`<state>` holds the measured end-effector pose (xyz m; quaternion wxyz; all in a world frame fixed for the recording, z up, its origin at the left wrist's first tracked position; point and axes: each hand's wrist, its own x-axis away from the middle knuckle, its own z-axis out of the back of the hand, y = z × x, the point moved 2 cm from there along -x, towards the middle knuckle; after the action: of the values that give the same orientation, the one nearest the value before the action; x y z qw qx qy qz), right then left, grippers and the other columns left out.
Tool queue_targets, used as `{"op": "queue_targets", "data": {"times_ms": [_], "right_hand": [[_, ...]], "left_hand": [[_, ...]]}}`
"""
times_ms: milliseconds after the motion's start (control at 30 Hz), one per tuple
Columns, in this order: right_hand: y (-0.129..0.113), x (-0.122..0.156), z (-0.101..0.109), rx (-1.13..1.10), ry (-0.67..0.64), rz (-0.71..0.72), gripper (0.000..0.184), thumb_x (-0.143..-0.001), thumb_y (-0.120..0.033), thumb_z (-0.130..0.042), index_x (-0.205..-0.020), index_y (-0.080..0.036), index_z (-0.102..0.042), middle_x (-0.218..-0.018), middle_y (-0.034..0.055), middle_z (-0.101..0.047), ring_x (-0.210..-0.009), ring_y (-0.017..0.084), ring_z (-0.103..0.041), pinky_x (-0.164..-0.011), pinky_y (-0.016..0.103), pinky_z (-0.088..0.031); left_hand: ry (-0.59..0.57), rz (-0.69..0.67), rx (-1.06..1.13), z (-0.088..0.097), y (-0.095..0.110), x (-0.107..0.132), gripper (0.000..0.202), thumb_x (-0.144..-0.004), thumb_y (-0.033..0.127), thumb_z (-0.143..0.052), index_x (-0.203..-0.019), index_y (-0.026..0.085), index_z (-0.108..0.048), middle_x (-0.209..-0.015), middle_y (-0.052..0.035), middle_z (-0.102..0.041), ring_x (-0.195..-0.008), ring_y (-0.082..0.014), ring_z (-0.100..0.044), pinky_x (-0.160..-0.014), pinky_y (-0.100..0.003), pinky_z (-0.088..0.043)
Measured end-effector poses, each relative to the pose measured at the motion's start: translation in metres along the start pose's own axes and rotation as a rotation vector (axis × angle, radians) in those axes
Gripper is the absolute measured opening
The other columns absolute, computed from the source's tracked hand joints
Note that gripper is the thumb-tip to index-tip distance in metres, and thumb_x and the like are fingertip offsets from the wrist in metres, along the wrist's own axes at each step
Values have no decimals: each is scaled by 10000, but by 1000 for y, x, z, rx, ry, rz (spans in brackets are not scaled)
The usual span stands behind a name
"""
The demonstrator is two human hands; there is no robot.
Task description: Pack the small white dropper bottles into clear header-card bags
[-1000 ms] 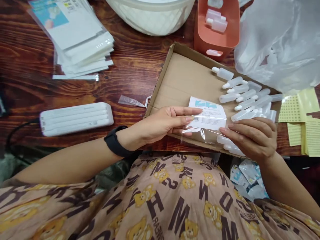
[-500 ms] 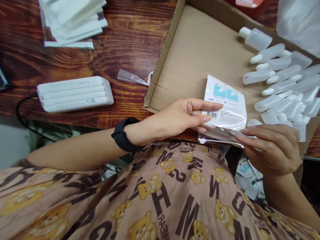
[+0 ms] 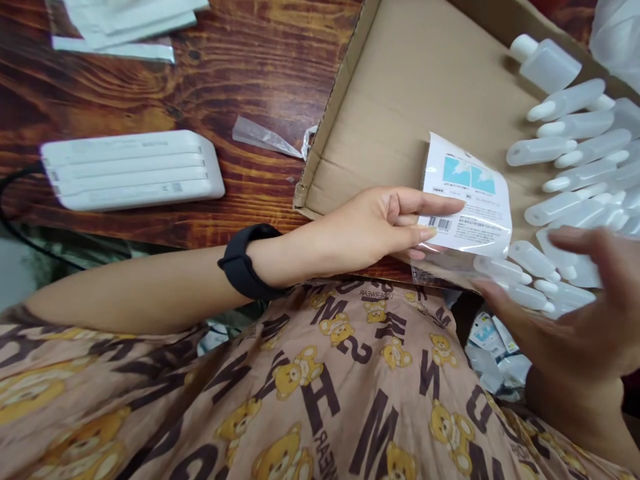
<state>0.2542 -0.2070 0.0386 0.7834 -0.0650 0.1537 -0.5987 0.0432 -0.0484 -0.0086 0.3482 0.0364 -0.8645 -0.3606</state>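
Observation:
My left hand (image 3: 390, 223) pinches the left edge of a clear plastic packet with a printed card (image 3: 463, 213) inside, thumb on top. The card shows blue pictures, small text and a barcode; the packet's clear end (image 3: 440, 265) points toward my body. To the right, my right hand (image 3: 585, 307) is off the packet, blurred, with thumb and fingers spread apart and nothing visible between them. It hovers over small translucent bottles (image 3: 555, 210) with white caps, which lie in a shallow cardboard tray (image 3: 395, 87). Part of the bottle heap is hidden behind this hand.
On the wooden table at left lies a white ridged device (image 3: 133, 170) with a black cable. Flat white packets (image 3: 125, 27) are at the top left. A clear plastic scrap (image 3: 265, 139) lies by the tray's edge. Below the tray are more printed packets (image 3: 493, 340).
My right hand has let go of the packet's clear end and moved right, its fingers opening. My left hand still holds the packet. The view has shifted slightly.

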Motion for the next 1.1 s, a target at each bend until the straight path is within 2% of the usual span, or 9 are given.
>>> {"op": "queue_targets", "data": {"times_ms": [67,133,233,367,567,767,967,1100], "right_hand": [[-14,-13,-1,88,90,75,770,-863,-273,-901,-1555,-295,-564,-1244,139,-763,-1118,429,-741,-957,584,-580],[-27,-28,-8,39,115,154,534,-852,-184,-898,-1341,-260,-694,-1117,89,-803,-997,331,-782,-878,477,-608],[-34,-48,-17,-22,110,123,305,-898,-134,-843,-1164,-228,-725,-1037,65,-817,-907,263,-778,-812,420,-580],[-27,-67,-22,-67,47,-35,62,-999,-209,-748,-1020,-244,-701,-968,40,-806,-928,248,-761,-818,399,-557],[-22,-76,-24,-157,-31,-172,82,-1016,-234,-716,-949,-258,-675,-913,38,-762,-867,241,-729,-767,400,-526],[-22,-78,-26,-143,-52,-232,123,-1010,-240,-714,-913,-281,-649,-898,39,-743,-864,268,-726,-741,431,-530],[-20,-80,-29,-133,-49,-230,133,-1026,-230,-680,-908,-270,-635,-873,44,-733,-861,277,-726,-725,438,-535],[-21,-81,-31,-113,-52,-229,149,-1046,-252,-660,-900,-262,-631,-886,55,-740,-879,279,-732,-745,447,-543]], "left_hand": [[-12,-4,-11,-1,-1,0,451,-1005,-5,-602,-1384,192,-747,-1098,4,-862,-1020,-137,-824,-895,-217,-648],[-32,-13,-19,0,-2,0,436,-1010,10,-599,-1372,199,-751,-1114,10,-862,-1050,-141,-821,-931,-232,-649],[-83,-19,-45,3,-2,1,417,-1012,31,-606,-1352,211,-765,-1114,10,-865,-1147,-167,-805,-1020,-268,-633],[-189,19,-67,8,0,3,433,-1005,64,-625,-1370,246,-770,-1160,-11,-864,-1189,-211,-801,-1053,-313,-628],[-239,50,-29,11,2,1,614,-897,19,-677,-1447,287,-729,-1186,-22,-862,-1205,-256,-799,-1021,-356,-654],[-257,57,29,12,-1,0,593,-901,32,-672,-1425,300,-742,-1140,-5,-870,-1190,-235,-804,-1043,-352,-651],[-205,0,-58,14,0,1,627,-861,92,-790,-1442,318,-730,-1040,17,-873,-1094,-244,-828,-929,-320,-689],[-196,32,-34,11,-1,2,563,-907,69,-727,-1417,309,-745,-1087,9,-871,-1103,-224,-826,-937,-319,-682]]}}
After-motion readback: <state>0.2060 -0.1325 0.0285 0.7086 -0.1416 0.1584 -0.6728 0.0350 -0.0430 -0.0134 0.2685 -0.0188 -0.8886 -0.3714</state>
